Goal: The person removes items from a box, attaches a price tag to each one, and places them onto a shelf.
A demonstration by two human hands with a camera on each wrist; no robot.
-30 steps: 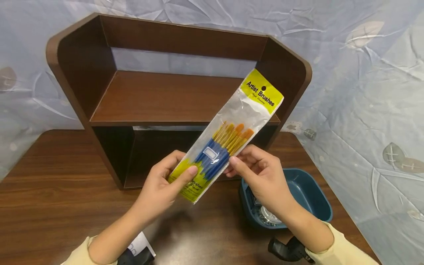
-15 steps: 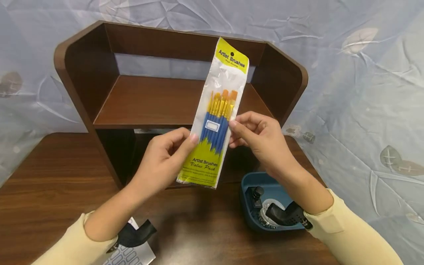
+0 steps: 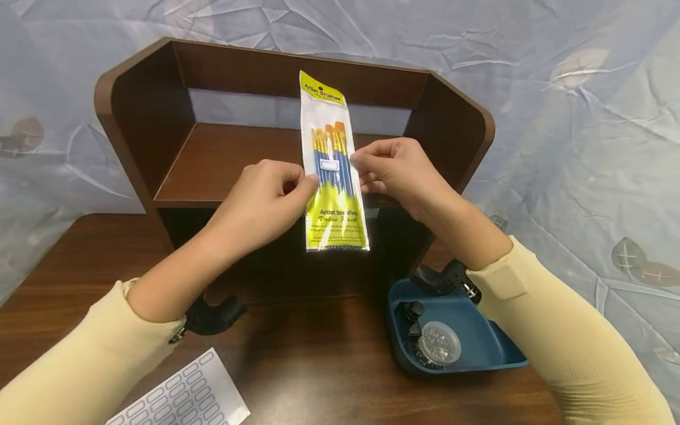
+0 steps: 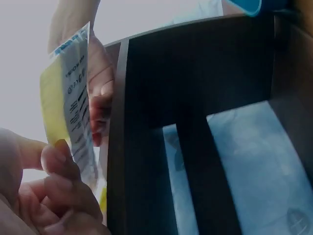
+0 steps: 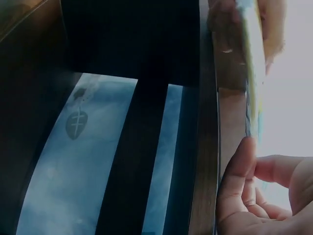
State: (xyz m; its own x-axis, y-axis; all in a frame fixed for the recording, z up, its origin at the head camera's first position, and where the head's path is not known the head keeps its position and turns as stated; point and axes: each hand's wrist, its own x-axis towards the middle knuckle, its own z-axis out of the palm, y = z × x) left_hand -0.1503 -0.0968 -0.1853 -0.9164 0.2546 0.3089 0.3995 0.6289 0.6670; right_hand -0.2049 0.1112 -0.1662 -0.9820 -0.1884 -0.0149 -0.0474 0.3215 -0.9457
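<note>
A clear pack of artist brushes (image 3: 333, 203) with yellow ends and blue handles stands nearly upright in front of the shelf in the head view. A small white label (image 3: 329, 165) sits across the handles. My left hand (image 3: 268, 198) pinches the pack's left edge between thumb and fingers. At the opposite edge, my right hand (image 3: 395, 168) pinches it a little higher up. The left wrist view shows the printed back of the pack (image 4: 78, 93) above the left fingers. In the right wrist view the pack (image 5: 253, 63) appears edge-on above the right fingertips.
Behind the hands stands a brown two-tier shelf (image 3: 239, 147) on the wooden table (image 3: 297, 354). A blue bin (image 3: 478, 330) at the right holds a round clear tub (image 3: 440, 343) and a small black item (image 3: 411, 316). A label sheet (image 3: 186, 392) lies at the front left.
Both hands have lifted the brush pack up and leftward toward the shelf, turning it from a slant to nearly upright. The label sheet and the bin's contents now show more fully.
</note>
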